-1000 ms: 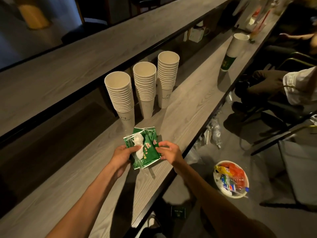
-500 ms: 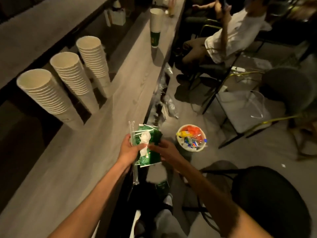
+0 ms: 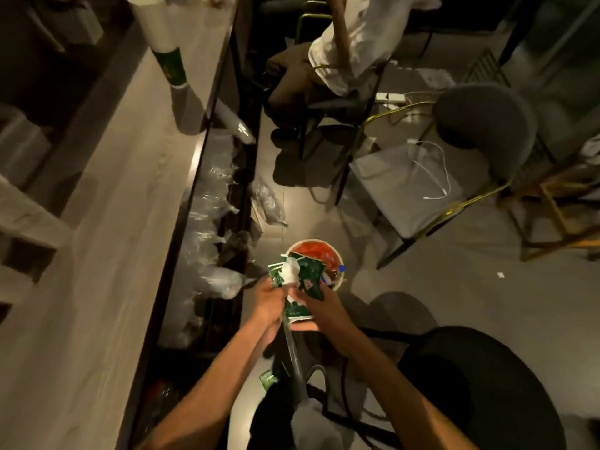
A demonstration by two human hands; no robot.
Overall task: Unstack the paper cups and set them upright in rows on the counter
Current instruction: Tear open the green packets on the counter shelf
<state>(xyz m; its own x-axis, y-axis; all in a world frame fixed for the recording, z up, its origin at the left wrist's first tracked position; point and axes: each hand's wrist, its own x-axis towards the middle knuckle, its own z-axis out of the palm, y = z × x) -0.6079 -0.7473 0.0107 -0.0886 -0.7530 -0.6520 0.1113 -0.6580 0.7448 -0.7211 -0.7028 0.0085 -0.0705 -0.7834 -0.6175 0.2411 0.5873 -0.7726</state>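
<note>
Both my hands hold a bundle of green wrappers (image 3: 308, 277) with a crumpled white tissue, off the counter and just above a white trash bin (image 3: 337, 254) on the floor. My left hand (image 3: 271, 302) grips its left side, my right hand (image 3: 319, 305) its right side. A tall cup stack with a green bottom cup (image 3: 164, 43) stands far along the wooden counter (image 3: 107, 254). Blurred white paper cup stacks (image 3: 19, 177) show at the left edge.
The bin holds red and coloured litter. Clear plastic bags (image 3: 211, 222) lie under the counter's edge. A seated person (image 3: 337, 50) is ahead on a chair; a grey chair (image 3: 483, 125) and a dark round stool (image 3: 487, 384) stand to the right.
My view has swung right and down, away from the cup stacks. Both hands have carried the wrapper bundle off the counter to above the bin.
</note>
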